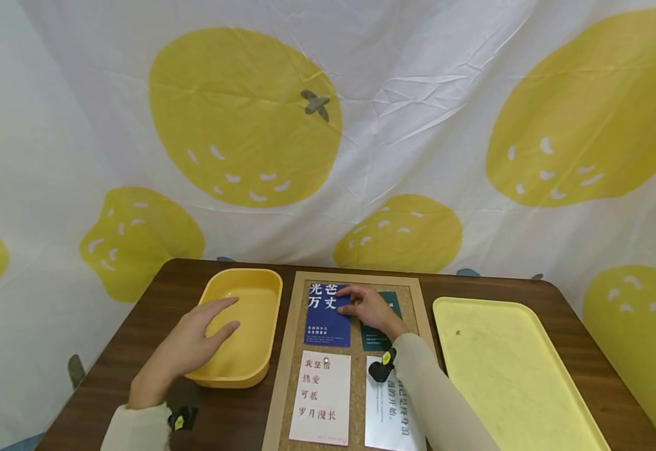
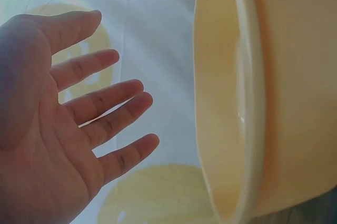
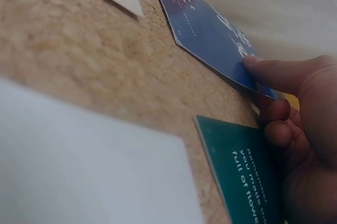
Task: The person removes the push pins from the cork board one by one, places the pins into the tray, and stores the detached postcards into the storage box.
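Observation:
My right hand (image 1: 375,308) pinches the right edge of a blue card (image 1: 324,326) with white characters. In the right wrist view the thumb (image 3: 279,74) lies on the card's face and fingers curl beneath its edge. That card lies along a framed corkboard (image 1: 286,351), its edge tilted off the cork. Partly covered by this hand is a dark green card (image 3: 237,166). My left hand (image 1: 187,335) hovers at the near left of a deep yellow tub (image 1: 249,332), fingers spread and holding nothing.
Below the blue card is a white card (image 1: 322,401) with red characters and a pushpin (image 1: 326,360) near its top. Another white card (image 1: 381,419) lies partly under the right forearm. A pale yellow tray (image 1: 508,369) sits right of the board on the brown table (image 1: 130,369).

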{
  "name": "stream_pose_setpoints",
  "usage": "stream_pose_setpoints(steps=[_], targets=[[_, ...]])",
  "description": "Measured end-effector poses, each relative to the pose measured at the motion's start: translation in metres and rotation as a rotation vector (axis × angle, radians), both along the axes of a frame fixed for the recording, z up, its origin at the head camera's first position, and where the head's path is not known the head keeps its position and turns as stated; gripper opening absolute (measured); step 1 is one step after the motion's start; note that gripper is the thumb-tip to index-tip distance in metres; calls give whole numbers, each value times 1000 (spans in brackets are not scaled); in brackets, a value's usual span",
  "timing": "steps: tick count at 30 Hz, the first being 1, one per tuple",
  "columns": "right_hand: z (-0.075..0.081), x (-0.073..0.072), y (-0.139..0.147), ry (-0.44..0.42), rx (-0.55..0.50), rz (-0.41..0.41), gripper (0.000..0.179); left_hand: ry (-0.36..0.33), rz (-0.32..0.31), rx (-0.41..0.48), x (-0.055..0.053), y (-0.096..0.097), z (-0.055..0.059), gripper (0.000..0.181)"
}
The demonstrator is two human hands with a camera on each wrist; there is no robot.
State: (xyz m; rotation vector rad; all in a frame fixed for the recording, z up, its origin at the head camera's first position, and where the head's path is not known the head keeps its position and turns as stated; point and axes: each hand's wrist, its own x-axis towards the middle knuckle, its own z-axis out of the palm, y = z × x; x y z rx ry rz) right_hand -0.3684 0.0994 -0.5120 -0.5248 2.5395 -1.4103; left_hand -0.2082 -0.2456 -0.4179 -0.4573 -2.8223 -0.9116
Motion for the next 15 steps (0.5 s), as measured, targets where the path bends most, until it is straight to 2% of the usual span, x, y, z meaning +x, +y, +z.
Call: stream_pose_setpoints(steps=[7, 15], targets=[[2, 2, -1, -10, 0, -14, 30, -13, 54, 19, 6, -16, 4, 50], [1, 1, -1, 7, 6, 1, 29, 28, 77, 39, 12, -33, 4, 49]])
